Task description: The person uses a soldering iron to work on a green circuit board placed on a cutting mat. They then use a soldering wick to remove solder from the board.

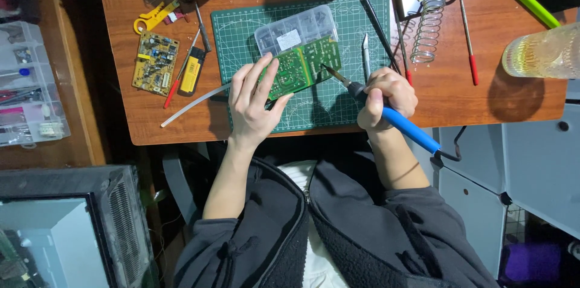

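A green rectangular printed circuit board [300, 67] lies tilted on a dark green gridded cutting mat [356, 28] at the middle of the brown wooden bench [513, 97], its far edge resting against a clear plastic compartment box [296, 27]. The left hand [254, 103] presses on the board's near left corner, fingers spread, its grip open. The right hand [386, 97] has its grip closed around a blue-handled soldering iron [386, 113], the metal tip touching the board's right edge. Left of the mat lie a yellow circuit board [155, 62] and a yellow wire stripper [154, 17]; a coiled metal iron stand [428, 27] sits to the right.
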